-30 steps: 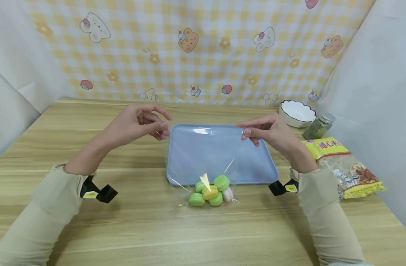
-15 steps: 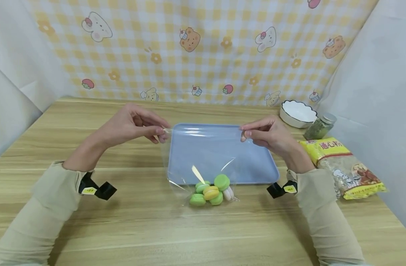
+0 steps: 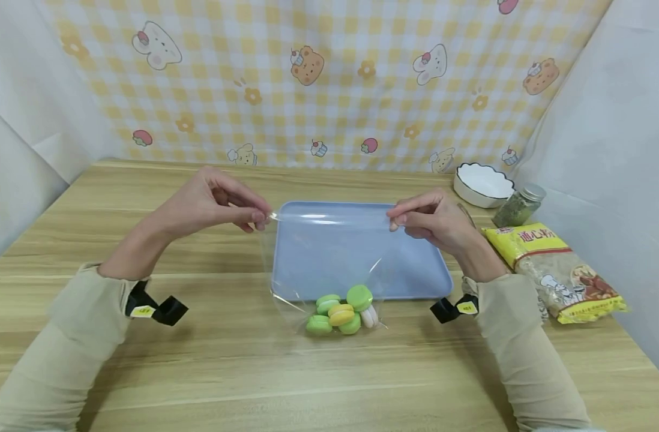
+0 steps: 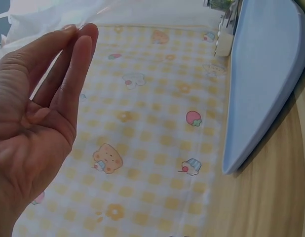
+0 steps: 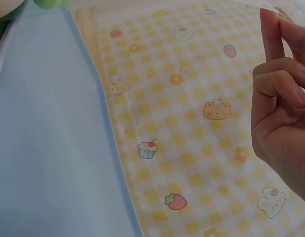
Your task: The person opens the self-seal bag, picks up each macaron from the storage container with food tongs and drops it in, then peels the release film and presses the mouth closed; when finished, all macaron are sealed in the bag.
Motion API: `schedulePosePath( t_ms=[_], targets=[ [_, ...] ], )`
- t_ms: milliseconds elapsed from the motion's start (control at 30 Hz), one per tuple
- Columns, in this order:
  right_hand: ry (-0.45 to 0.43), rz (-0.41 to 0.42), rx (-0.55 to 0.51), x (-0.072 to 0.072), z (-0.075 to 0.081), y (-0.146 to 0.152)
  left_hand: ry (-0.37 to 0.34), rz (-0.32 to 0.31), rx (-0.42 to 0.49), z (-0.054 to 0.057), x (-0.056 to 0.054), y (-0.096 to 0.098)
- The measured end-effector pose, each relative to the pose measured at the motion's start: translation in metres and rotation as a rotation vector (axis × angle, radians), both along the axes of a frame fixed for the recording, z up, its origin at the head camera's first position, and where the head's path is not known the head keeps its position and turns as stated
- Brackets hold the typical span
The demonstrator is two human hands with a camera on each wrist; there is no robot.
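Note:
A clear plastic bag (image 3: 329, 258) hangs between the two hands, its top edge stretched into a shiny line. The left hand (image 3: 221, 201) pinches its left top corner between thumb and fingertips. At the other corner the right hand (image 3: 429, 219) pinches the film the same way; in the right wrist view this hand (image 5: 285, 94) has its other fingers curled in. Down in the bag lie several macarons: green ones (image 3: 359, 297), a yellow one (image 3: 341, 314) and a white one (image 3: 370, 316). Behind the bag a blue tray (image 3: 416, 264) rests on the table and shows through the film.
To the right stand a white scalloped bowl (image 3: 483, 183) and a glass jar of dried herbs (image 3: 518, 207) leaning over. A yellow-ended food packet (image 3: 562, 273) lies beside the right forearm. A checked cloth (image 3: 335, 108) hangs along the table's back edge.
One second ago the fingertips of both hands looked looser and the bag's top edge hardly showed. Now both hands pinch its corners and the edge is pulled straight. The macarons have stayed put.

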State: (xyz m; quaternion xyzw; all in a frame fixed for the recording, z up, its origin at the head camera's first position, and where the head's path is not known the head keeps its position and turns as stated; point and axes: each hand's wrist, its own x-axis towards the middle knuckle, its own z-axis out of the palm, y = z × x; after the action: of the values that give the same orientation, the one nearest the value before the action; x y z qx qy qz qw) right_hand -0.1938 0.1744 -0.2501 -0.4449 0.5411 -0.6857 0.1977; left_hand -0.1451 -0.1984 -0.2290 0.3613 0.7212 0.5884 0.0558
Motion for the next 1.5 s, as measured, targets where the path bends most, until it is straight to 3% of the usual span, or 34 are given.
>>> schedulePosePath(
  t_ms=[200, 300, 600, 867, 1033, 1267, 1500],
  targets=[
    [0.001, -0.015, 0.012, 0.003, -0.006, -0.001, 0.036, 0.063, -0.075, -0.002, 0.006, 0.001],
    [0.021, -0.055, 0.038, 0.004, -0.007, 0.0, 0.062, 0.061, -0.086, -0.002, 0.007, 0.002],
    [0.073, -0.112, 0.135, 0.004, 0.002, 0.006, 0.253, 0.079, -0.159, 0.006, 0.015, 0.005],
    [0.254, -0.256, 0.212, 0.009, 0.014, 0.006, 0.48, 0.144, -0.227, 0.01, 0.017, 0.009],
    [0.454, -0.355, 0.296, 0.016, 0.023, 0.006, 0.593, 0.184, -0.246, 0.011, 0.013, 0.013],
    [0.71, -0.402, 0.39, 0.027, 0.038, 0.005, 0.616, 0.187, -0.258, 0.012, 0.012, 0.013],
    [0.788, -0.426, 0.405, 0.032, 0.043, 0.003, 0.549, 0.191, -0.228, 0.011, 0.015, 0.012]
  ],
)
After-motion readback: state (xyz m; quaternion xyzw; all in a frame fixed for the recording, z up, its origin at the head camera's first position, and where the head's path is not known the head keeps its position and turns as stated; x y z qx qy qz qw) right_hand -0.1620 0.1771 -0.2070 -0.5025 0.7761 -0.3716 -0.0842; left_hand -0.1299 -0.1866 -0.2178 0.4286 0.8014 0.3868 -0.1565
